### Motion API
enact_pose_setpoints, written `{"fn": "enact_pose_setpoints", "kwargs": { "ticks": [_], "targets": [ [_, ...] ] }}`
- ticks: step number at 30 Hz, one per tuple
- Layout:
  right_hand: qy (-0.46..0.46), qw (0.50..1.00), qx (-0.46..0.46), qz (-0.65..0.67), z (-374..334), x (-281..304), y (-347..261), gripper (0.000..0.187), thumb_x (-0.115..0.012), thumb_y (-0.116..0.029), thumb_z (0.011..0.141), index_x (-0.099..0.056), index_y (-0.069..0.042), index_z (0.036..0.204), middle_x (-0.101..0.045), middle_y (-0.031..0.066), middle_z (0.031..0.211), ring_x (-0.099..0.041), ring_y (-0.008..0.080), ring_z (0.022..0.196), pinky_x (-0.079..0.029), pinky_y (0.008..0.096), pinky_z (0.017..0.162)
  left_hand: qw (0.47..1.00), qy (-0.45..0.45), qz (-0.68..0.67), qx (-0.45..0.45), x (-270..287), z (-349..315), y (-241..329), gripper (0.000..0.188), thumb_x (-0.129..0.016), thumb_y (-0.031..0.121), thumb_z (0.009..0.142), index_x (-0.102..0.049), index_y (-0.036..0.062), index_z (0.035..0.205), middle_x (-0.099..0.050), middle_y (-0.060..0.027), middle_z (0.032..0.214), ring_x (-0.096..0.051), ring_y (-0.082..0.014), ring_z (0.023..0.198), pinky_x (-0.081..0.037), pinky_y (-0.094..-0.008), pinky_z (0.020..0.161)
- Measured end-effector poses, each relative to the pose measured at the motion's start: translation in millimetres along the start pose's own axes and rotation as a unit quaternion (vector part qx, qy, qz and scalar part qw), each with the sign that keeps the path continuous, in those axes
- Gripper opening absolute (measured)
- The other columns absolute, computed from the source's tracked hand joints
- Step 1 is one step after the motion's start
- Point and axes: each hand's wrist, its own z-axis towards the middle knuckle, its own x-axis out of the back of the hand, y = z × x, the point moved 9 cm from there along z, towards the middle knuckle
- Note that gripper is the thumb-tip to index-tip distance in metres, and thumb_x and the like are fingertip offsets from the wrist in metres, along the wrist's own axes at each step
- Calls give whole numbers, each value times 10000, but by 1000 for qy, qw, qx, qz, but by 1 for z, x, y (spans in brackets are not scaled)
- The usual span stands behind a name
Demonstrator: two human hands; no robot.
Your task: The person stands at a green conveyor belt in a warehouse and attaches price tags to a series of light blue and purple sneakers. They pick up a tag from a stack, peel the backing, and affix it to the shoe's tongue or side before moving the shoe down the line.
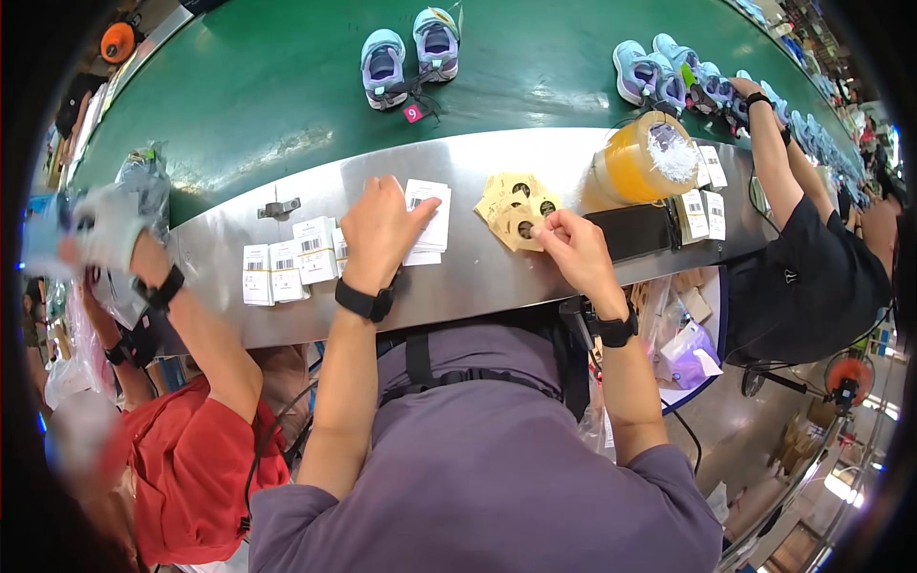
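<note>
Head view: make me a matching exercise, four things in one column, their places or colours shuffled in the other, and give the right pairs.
Column one
1. Left hand
2. Right hand
3. Two shoes at the upper centre
4. Flat rectangle beside the yellow cylinder

Column two
A. Black
B. At the tan pieces with dark discs
C. At a stack of white cards
D. On the green surface

Pairs: 1-C, 2-B, 3-D, 4-A
</note>
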Motion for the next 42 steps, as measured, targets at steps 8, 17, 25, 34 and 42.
{"fn": "enact_pose_setpoints", "kwargs": {
  "ticks": [8,17,25,34,42],
  "targets": [
    [40,999,5,35,-7,7,-7,192,-660,-172,821,-630,18,815,-494,13,532,-427,75,504,-359,253,494,997,-50,-62,5,-9,13,6,324,-680,310,778,-598,-3,805,-615,-156,826,-608,-337,726,-467,-413,622],
    [21,979,-17,202,-10,-2,3,159,-671,-120,833,-626,31,815,-514,-60,620,-409,11,571,-326,193,503,965,-29,-259,-19,-7,10,-7,275,-575,230,869,-596,-44,857,-592,-159,746,-588,-301,730,-438,-375,643],
    [-47,940,-52,333,-15,-14,-19,121,-650,-120,864,-633,0,865,-501,-74,649,-378,3,555,-294,186,482,711,-214,-670,-18,-7,-38,65,69,-648,22,828,-608,37,882,-632,-8,873,-584,-84,780,-463,-216,733],
    [21,936,60,346,-24,6,-52,351,-451,-101,963,-464,-50,1310,-490,-10,801,-416,43,642,-390,186,533,679,-64,-729,55,-7,-34,66,111,-666,35,832,-604,12,921,-646,-22,850,-600,-66,789,-474,-204,717],
    [151,953,261,23,-44,25,-109,92,-629,-16,832,-654,-12,920,-664,85,712,-599,124,541,-453,245,495,756,-38,-653,7,8,-45,72,95,-646,69,859,-602,9,918,-649,-11,828,-600,-55,752,-466,-193,671]
  ]
}}
